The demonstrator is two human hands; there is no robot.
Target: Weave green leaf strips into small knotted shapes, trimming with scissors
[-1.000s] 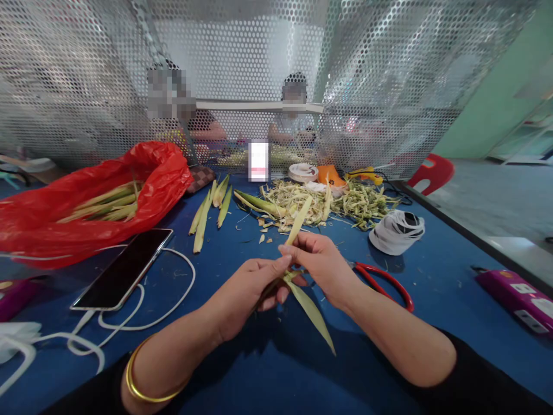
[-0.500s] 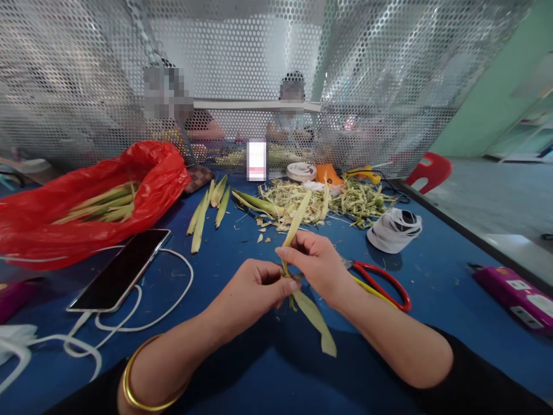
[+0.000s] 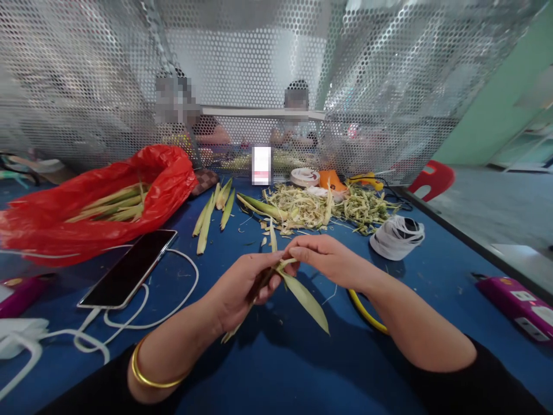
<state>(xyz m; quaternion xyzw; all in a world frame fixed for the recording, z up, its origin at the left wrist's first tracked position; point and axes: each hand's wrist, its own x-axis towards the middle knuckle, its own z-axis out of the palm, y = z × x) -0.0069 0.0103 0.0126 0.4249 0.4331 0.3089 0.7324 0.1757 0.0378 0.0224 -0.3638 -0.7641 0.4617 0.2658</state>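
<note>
My left hand (image 3: 244, 285) is closed around a thin green-yellow stalk (image 3: 235, 328) over the blue table (image 3: 268, 369). One peeled leaf (image 3: 306, 300) of the stalk hangs down to the right. My right hand (image 3: 330, 259) pinches a leaf strip at the stalk's top, right next to my left fingertips. A gold bangle (image 3: 149, 374) sits on my left wrist.
A red plastic bag (image 3: 86, 202) with stalks lies at the left, and a phone (image 3: 129, 268) on a white cable in front of it. Loose stalks (image 3: 207, 216) and a heap of peelings (image 3: 328, 207) lie ahead. A yellow handle (image 3: 365, 311), white mask (image 3: 397, 236), purple box (image 3: 516, 297). People sit behind the mesh screen.
My right hand has come down from upright to level with the left, pulling the long leaf strip downward. The leaf below swung to the right. The view tilted slightly down.
</note>
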